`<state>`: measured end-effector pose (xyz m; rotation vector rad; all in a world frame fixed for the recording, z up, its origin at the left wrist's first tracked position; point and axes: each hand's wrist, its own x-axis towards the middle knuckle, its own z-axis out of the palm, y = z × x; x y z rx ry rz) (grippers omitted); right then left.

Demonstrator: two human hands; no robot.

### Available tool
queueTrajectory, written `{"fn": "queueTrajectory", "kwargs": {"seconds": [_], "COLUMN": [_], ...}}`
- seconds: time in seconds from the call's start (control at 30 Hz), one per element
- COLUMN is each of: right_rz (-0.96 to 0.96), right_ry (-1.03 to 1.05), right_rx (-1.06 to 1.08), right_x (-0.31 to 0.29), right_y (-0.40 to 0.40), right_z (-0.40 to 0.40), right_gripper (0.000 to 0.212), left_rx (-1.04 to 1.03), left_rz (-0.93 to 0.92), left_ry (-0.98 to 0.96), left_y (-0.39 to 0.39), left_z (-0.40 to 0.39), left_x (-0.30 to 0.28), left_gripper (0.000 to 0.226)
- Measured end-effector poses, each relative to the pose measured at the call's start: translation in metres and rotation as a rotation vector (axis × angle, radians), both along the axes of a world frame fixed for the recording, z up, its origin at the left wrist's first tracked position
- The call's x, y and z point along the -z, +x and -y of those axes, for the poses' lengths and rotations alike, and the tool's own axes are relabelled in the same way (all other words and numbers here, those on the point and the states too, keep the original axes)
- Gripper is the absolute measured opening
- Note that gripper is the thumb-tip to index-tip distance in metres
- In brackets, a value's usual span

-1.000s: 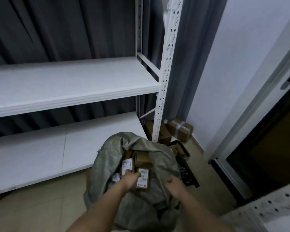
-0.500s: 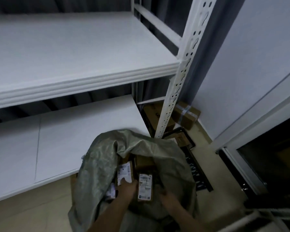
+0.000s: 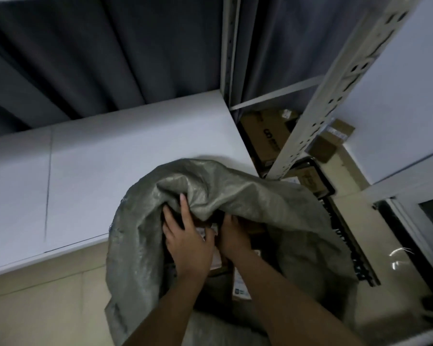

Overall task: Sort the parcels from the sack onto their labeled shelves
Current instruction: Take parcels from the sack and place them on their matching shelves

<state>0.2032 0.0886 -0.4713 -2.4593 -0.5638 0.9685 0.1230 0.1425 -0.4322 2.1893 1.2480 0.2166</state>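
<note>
Dark curtain point(image 3: 85, 58) hangs behind; black crate point(image 3: 348, 233) sits on tiled floor point(image 3: 48, 308).

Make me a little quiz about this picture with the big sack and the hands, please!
1. True or false: both hands, the left hand and the right hand, reach into the grey sack.
2. What lies on the white shelf beside the sack? A) parcels B) nothing that shows C) a bottle
3. Fill in: brown cardboard boxes sit on the floor behind the shelf's white ____.

Key: 1 true; 2 B; 3 post.
</note>
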Motion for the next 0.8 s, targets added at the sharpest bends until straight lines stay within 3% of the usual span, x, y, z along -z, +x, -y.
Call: {"fn": "queueTrajectory", "kwargs": {"seconds": [0.1,0.3,0.43,0.6,0.8], "right_rz": [0.04,0.0,-0.075,0.131,0.167], "right_ry": [0.04,0.126,0.338,0.37,0.199], "right_rx": [-0.011,-0.051,0.021,0.237,0.37], "right_x": [0.011,0.034,0.036,0.02,-0.009], "right_y": [0.012,0.032,0.03,-0.012,-0.064], "right_z": [-0.026,-0.056,-0.059,-0.024,0.034], "right_gripper": [0.089,0.132,0.131,0.132,0.12], "left_rx": [0.047,0.094,0.119,0.089,0.022], "left_rz": [0.05,0.146,0.182,0.221,0.189], "left_ry": [0.075,0.099,0.086,-0.008,-0.141], "left_y": [0.0,-0.006,-0.009,-0.01,-0.014], "left_z": [-0.026,-0.055,-0.061,-0.065,-0.067], "left_x": [0.003,0.011,0.013,-0.001,-0.023], "left_gripper": [0.094,0.091,0.089,0.075,0.063]}}
